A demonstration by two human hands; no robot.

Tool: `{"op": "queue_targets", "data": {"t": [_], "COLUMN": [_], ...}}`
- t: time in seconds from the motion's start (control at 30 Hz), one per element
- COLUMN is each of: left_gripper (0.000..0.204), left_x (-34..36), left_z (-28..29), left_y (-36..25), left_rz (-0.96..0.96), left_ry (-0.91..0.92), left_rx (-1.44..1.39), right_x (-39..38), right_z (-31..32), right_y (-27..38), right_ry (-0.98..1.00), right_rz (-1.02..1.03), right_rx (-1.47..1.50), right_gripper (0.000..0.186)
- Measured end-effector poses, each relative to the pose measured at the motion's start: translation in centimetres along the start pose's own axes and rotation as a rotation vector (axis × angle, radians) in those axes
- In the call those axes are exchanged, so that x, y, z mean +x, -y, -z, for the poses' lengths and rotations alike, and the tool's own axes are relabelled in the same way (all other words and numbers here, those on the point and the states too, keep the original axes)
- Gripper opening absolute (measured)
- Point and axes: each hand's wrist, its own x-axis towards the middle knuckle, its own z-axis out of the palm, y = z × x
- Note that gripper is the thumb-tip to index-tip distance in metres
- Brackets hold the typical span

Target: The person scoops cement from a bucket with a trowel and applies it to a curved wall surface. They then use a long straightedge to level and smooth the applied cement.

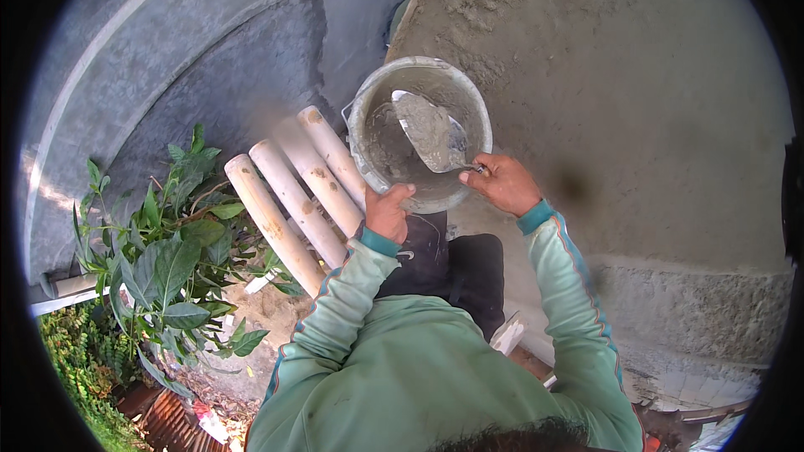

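In front of me is a round grey bucket (484, 105), its rim and inner wall smeared with mortar. My left hand (388, 214) grips the near left side of its rim. My right hand (505, 184), closed round a handle, holds a trowel (458, 137) over the bucket's mouth. Wet grey mortar (425, 127) lies heaped on the trowel's blade. The bucket's wire handle hangs at its left side. How much mortar sits at the bottom is partly hidden by the blade.
Several pale round poles (283, 230) slant up left of the bucket. A leafy plant (172, 272) grows beyond them. Fresh grey mortar covers the surface (636, 109) on the right, rough near its far left edge. A curved grey ledge (126, 42) runs at the far left.
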Motion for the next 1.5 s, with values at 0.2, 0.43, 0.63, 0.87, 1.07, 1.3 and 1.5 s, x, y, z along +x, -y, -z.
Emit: {"op": "queue_targets", "data": {"t": [0.2, 0.43, 0.63, 0.87, 1.07, 1.3, 1.5], "left_gripper": [0.066, 0.065, 0.07, 0.108, 0.113, 0.112, 0.113], "left_x": [-7.8, -13.3, -12.7, -3.6, -3.9, -2.2, -2.8], "left_z": [7.5, 14.0, 11.6, 3.7, -2.6, -1.3, 1.0], "left_y": [-8.1, -10.2, -10.7, -5.7, -4.5, -4.7, -5.9], "left_rz": [-0.214, -0.311, -0.248, -0.396, -0.655, -0.44, -0.007], "left_ry": [-0.224, -0.414, -0.352, 0.051, 0.247, 0.305, 0.212], "left_rx": [-0.027, 0.037, 0.008, 0.652, 1.092, 0.902, 0.269], "right_x": [-1.4, 7.5, -2.8, -3.4, -1.1, -1.8, 0.3], "right_z": [-1.1, 10.4, 24.7, 5.2, 1.1, -2.1, -2.0], "right_y": [6.5, -5.4, 1.0, 5.0, 3.5, 0.8, 0.1], "right_ry": [0.542, 0.367, -0.404, -0.176, -0.17, 0.232, 0.087], "right_rz": [0.228, -0.195, 0.045, 0.302, 0.114, -0.098, 0.019], "right_rx": [0.373, 0.585, 0.24, -0.662, -0.859, 0.28, -0.168], "right_gripper": [0.032, 0.018, 0.028, 0.028, 0.029, 0.038, 0.046]}}
